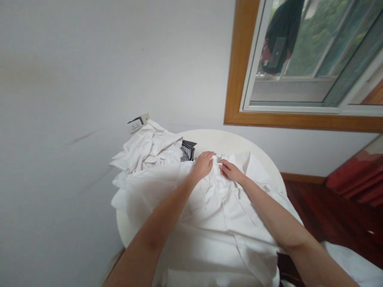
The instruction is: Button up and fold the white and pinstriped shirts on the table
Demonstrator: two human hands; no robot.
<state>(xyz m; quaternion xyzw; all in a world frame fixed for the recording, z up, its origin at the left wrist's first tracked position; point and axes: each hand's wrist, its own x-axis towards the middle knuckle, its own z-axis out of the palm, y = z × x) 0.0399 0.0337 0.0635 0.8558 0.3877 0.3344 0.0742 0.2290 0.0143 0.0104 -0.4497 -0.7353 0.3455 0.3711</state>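
A large white garment (221, 211) with seams lies spread and wrinkled over a round white table (221, 137), its lower part hanging towards me. At its far edge, my left hand (204, 164) is closed on the gathered fabric. My right hand (231, 171) pinches the same edge a short way to the right, thumb and fingers together on the cloth. Between the two hands the fabric is bunched. To the left sits a heap of folded white clothes (149, 147). Just behind my left hand lies a black-and-white striped item (188, 150), partly covered.
A power socket (136, 125) shows on the white wall beyond the heap. The wooden window frame (242, 63) rises behind the table. On the right are a dark red wooden floor (311, 207), a red curtain (359, 175) and white cloth (350, 261) low down.
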